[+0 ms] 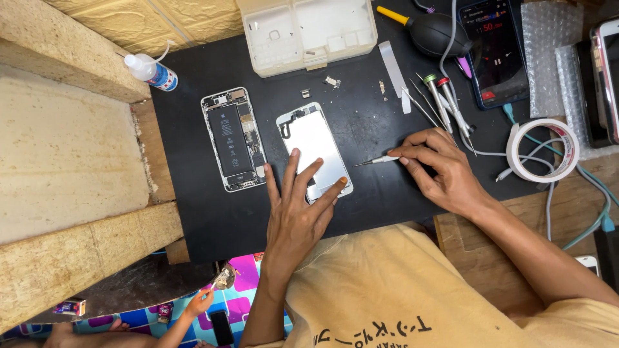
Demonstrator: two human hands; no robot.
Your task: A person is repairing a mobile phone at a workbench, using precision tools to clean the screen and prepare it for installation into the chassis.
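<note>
Occupying the middle of a black work mat (193, 212), a detached phone screen panel (314, 149) lies face down, silver back plate up. Long axis runs from the near edge toward the far edge, tilted slightly left at the top. Left hand (298, 207): fingers spread flat, pressing the panel's near end; nothing is gripped. Right hand (437, 169): fingertips pinched closed on a small screwdriver (379, 160), tip pointing left, just short of the panel's right edge.

Opened phone body (233, 138), battery exposed, lies parallel, just left of the panel. Bare mat is open between panel and screwdriver and along the near edge. Far edge is crowded: a white parts tray (306, 32), loose screwdrivers (445, 103), a tape roll (543, 149).

Panel's near corner is hidden under the left palm; loose small parts (332, 81) are too small to identify.
</note>
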